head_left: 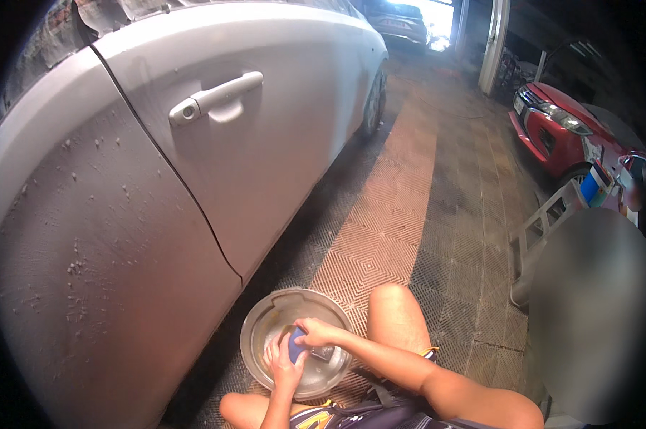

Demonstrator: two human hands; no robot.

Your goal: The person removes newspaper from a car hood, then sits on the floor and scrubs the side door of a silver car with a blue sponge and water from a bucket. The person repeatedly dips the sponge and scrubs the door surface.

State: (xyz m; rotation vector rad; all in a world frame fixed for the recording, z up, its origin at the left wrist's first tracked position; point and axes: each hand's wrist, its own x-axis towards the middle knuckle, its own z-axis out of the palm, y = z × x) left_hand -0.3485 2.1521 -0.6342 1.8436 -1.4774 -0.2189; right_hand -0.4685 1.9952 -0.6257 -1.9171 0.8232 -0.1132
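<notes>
Both my hands are over a round grey tub [249,336] on the floor between my legs. A small blue sponge-like block [295,346] is held between them. My left hand [285,365] is closed against its lower left side. From the right, my right hand [317,332] grips its upper part, fingers bent over it. What lies in the tub under my hands is partly hidden, though its inside looks wet. Close on the left stands a silver car, its rear side panel [87,243] dotted with water drops or suds, its door [258,164] closed.
Ribbed floor tiles [387,207] run forward beside the car. At right are a grey step stool [545,222] with a blue container [593,184] on it, and a red car [552,125]. Another car [400,25] stands at the far end. A blurred grey shape [588,307] covers the right edge.
</notes>
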